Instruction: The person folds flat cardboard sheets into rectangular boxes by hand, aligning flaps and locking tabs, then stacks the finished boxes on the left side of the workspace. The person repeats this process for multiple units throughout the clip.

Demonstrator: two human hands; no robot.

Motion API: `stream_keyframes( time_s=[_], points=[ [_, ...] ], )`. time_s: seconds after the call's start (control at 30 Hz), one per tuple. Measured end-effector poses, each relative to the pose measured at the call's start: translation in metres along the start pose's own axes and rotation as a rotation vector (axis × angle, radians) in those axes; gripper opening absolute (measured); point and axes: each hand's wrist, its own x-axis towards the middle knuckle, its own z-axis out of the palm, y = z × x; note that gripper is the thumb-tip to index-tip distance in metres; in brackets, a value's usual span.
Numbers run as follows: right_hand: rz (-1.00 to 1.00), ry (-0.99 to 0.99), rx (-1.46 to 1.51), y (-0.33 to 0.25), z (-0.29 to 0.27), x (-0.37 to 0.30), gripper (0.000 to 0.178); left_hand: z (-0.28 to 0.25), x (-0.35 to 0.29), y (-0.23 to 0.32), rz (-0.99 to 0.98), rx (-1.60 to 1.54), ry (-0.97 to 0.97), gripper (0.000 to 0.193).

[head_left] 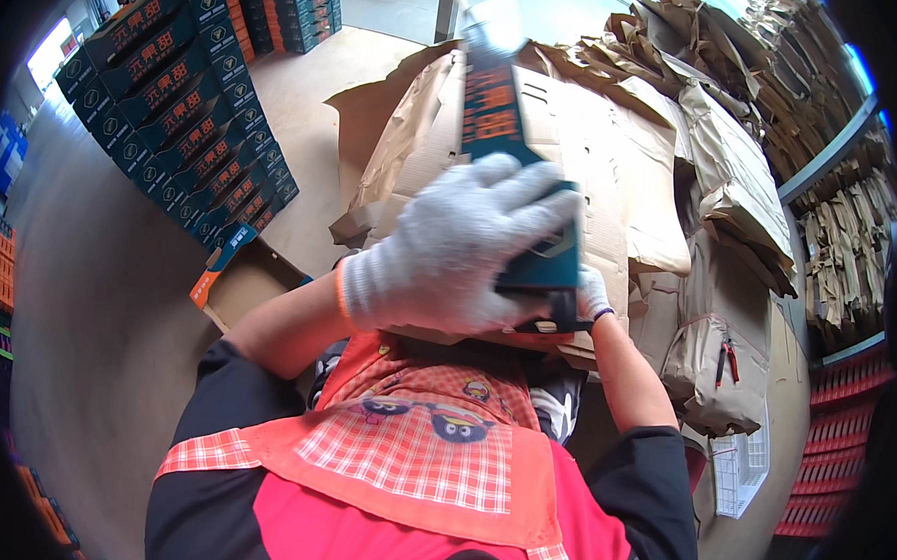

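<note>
A dark teal cardboard carton (548, 252) with orange print on its long side stands tilted in front of me, its far end blurred. My left hand (460, 242), in a white knitted glove, lies across its near end with fingers spread and outstretched. My right hand (594, 292), gloved too, is at the carton's right near corner, closed on its edge; most of its fingers are hidden behind the board. Beneath the carton is a pile of flat brown cardboard sheets (603, 187).
Stacked teal cartons (176, 108) rise at the left, with an opened carton (253, 287) on the floor beside them. Paper-wrapped bundles (720, 262) lie at the right, one carrying red-handled pliers (728, 362). A white plastic crate (743, 463) and red crates (837, 447) stand farther right.
</note>
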Motion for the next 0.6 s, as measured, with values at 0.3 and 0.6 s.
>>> stream_keyframes(
  time_s=[0.3,0.6],
  points=[
    [-0.421,0.996,0.978,-0.08,-0.215,-0.053,0.026,0.079,0.079,0.021,0.239,-0.225,0.099,0.08],
    [0.05,0.159,0.298,-0.171,-0.24,-0.044,0.036,0.136,0.073,0.012,0.174,-0.546,0.562,0.119]
  ],
)
